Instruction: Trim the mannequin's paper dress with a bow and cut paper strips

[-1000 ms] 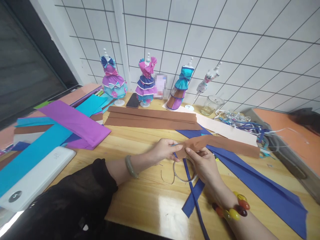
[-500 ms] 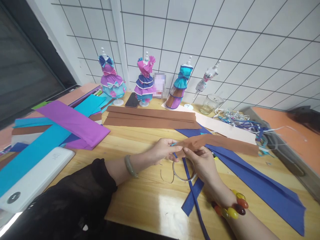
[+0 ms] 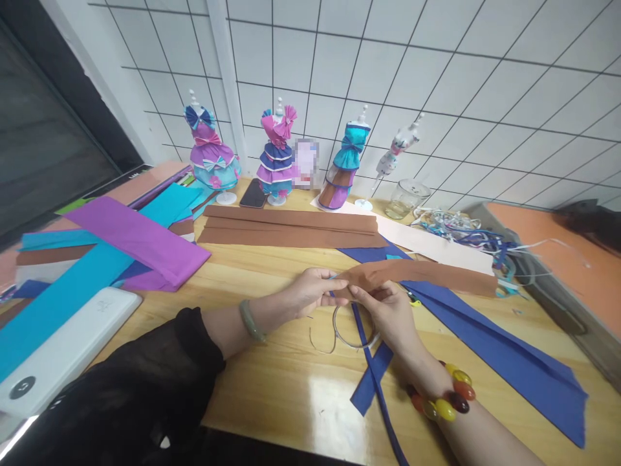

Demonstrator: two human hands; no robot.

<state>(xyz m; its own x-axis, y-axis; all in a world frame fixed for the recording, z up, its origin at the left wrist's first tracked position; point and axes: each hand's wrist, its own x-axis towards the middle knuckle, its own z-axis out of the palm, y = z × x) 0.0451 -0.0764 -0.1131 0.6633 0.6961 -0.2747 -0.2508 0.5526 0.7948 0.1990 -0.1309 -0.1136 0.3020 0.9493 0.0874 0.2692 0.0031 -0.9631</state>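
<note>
A long brown fabric strip (image 3: 427, 274) runs from between my hands out to the right. My left hand (image 3: 313, 292) pinches its left end, where a bit of blue shows at the fingertips. Close beside it, my right hand (image 3: 388, 310) grips the lower edge of the same strip between thumb and fingers. A narrow dark blue strip (image 3: 376, 375) hangs from near the fingers down to the table's front, crossing a short blue fabric piece (image 3: 365, 395). Under my hands lies a thin metal ring (image 3: 338, 330), partly hidden by the right hand, with a loose curved wire or thread beside it.
Another brown strip (image 3: 286, 228) lies behind my hands. Several small dress forms, including one in purple and teal (image 3: 213, 158), stand along the tiled wall near a glass jar (image 3: 407, 199). Folded fabrics (image 3: 140, 239) and a white device (image 3: 72, 349) are left; blue fabric (image 3: 504, 356) lies right.
Both hands keep their pinch on the brown strip and have hardly moved. The whole view has shifted slightly.
</note>
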